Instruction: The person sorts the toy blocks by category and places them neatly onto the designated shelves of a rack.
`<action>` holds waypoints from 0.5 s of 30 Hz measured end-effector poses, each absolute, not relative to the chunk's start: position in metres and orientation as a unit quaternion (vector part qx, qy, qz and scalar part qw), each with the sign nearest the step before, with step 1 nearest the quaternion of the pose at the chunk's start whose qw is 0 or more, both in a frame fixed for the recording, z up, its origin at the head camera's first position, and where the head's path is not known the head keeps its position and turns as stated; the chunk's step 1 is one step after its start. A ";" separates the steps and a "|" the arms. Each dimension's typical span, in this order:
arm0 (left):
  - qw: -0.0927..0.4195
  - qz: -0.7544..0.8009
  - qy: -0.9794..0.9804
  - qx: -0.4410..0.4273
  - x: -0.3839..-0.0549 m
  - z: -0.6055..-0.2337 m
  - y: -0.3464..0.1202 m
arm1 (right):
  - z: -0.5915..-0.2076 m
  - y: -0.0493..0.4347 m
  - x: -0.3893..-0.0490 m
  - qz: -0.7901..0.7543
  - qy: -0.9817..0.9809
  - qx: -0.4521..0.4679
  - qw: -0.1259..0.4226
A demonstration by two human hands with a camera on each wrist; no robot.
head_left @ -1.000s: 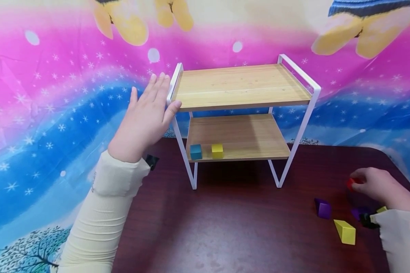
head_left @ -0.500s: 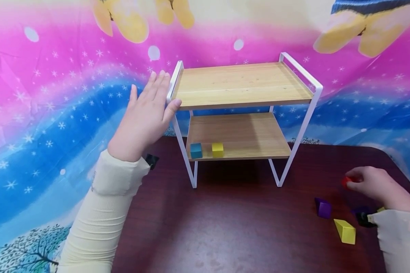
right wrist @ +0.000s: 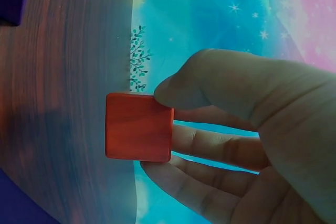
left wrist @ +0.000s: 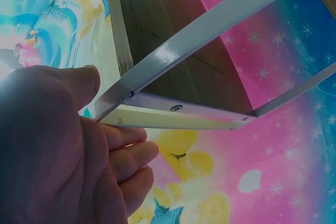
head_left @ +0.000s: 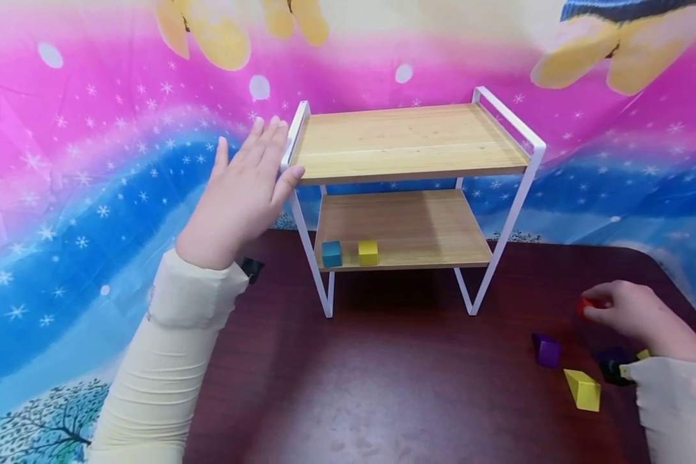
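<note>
A two-tier wooden shelf [head_left: 406, 145] with a white metal frame stands on the dark table. My left hand [head_left: 238, 193] lies against the upper left corner of that frame, fingers straight and thumb near the front edge; the left wrist view shows its fingers beside the white bar [left wrist: 173, 51]. At the right, my right hand [head_left: 638, 316] pinches a red block [right wrist: 139, 127] between thumb and fingers, a square face showing. A teal cube [head_left: 332, 254] and a yellow cube [head_left: 368, 252] sit side by side, slightly apart, at the lower tier's front left.
Near my right hand lie a purple wedge block [head_left: 548, 350] and a yellow wedge block [head_left: 582, 390]. Another purple block [head_left: 610, 356] and a bit of yellow [head_left: 644, 354] are partly hidden by the right wrist. A printed cloth [head_left: 122, 129] hangs behind the table [head_left: 383, 386].
My right hand has shifted a little to the left with the red block in its grip. The left hand stays at the shelf's corner; the head view has tilted slightly.
</note>
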State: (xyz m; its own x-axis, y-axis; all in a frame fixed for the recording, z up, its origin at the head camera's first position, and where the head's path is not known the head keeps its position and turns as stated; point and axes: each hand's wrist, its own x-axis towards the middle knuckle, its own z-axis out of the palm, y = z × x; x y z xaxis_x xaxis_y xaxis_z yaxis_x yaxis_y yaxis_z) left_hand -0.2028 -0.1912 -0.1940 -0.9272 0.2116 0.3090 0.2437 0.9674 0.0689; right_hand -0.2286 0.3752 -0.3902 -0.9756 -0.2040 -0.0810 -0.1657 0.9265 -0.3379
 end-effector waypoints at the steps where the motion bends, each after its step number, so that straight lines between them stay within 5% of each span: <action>1: 0.151 -0.051 -0.980 -0.117 -0.203 -0.193 -0.191 | -0.390 0.375 -0.228 -0.167 0.980 -0.094 0.058; 15: 0.132 -0.046 -0.982 -0.123 -0.202 -0.191 -0.194 | -0.380 0.362 -0.225 -0.163 0.980 -0.106 0.044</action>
State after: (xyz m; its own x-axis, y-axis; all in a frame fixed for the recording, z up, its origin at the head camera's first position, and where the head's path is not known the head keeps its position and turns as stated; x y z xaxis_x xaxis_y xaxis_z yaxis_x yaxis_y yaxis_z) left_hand -0.2018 -0.1936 -0.1906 -0.9348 0.2300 0.2706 0.2544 0.9653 0.0582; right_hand -0.2245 0.3615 -0.3801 -0.9738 -0.2214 -0.0518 -0.1927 0.9244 -0.3290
